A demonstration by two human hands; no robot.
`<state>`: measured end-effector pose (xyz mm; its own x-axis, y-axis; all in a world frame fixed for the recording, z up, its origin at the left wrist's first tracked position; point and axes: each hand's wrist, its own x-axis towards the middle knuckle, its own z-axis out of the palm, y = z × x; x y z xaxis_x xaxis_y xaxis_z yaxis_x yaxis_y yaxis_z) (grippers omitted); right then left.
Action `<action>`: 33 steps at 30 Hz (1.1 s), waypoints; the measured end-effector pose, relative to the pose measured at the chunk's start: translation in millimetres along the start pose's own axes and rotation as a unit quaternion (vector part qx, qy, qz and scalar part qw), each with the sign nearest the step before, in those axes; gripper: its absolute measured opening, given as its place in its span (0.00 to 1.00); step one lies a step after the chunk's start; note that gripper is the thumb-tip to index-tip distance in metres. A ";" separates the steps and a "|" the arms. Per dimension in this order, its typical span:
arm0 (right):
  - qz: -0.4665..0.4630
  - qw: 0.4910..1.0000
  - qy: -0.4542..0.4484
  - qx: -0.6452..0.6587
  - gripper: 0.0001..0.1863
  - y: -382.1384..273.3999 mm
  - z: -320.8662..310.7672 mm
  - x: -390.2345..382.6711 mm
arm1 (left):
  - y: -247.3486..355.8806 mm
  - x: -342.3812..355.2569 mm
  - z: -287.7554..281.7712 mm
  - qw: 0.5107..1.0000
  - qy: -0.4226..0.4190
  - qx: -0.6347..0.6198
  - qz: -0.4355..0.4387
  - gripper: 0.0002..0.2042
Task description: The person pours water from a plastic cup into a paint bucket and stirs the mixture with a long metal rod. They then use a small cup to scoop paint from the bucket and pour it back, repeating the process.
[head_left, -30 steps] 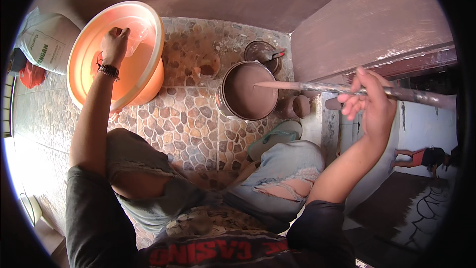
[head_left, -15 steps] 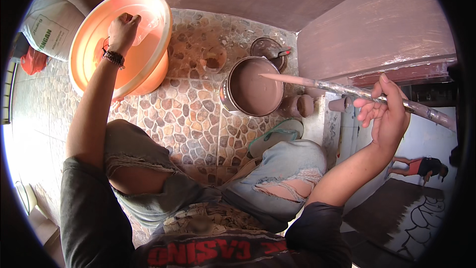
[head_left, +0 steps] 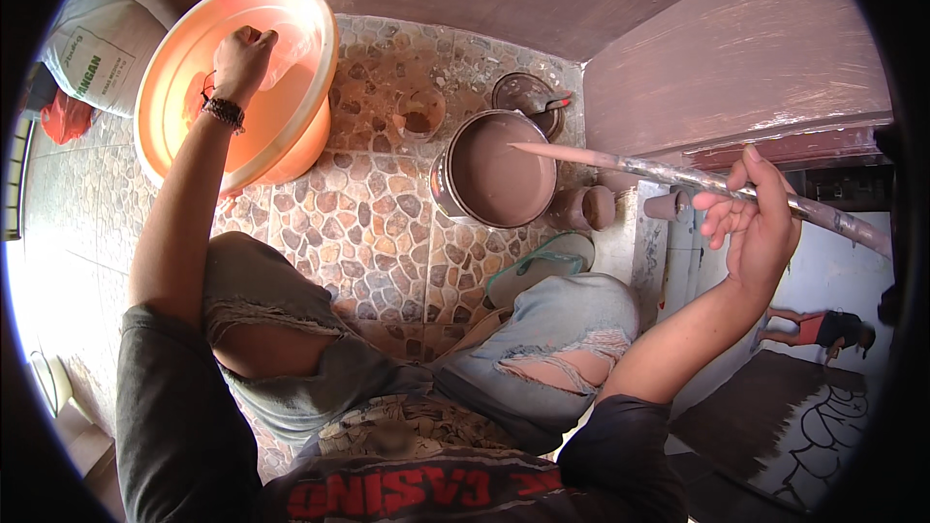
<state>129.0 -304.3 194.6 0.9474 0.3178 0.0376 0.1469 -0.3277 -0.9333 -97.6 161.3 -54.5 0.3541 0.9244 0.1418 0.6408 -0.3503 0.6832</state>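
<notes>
One stick gripped in right hand, left hand closed in one orange basin, one paint bucket

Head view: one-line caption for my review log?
Right hand holds a paint-coated stick over a paint bucket; left hand reaches into an orange basin.

One head-worn fisheye view looks steeply down from close above the person's knees onto the pebble-tiled floor (edges bend toward the dark rim).
</notes>
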 end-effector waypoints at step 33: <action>0.145 0.951 -0.258 -0.084 0.26 148.5 92.6 102.4 | -106.5 24.0 27.8 0.971 -0.123 0.168 0.120 0.10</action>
<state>221.5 -238.1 26.8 0.6951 0.5732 -0.4339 -0.0145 -0.5923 -0.8056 -138.4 216.6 -143.8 0.6461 0.7606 0.0638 0.6911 -0.6184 0.3741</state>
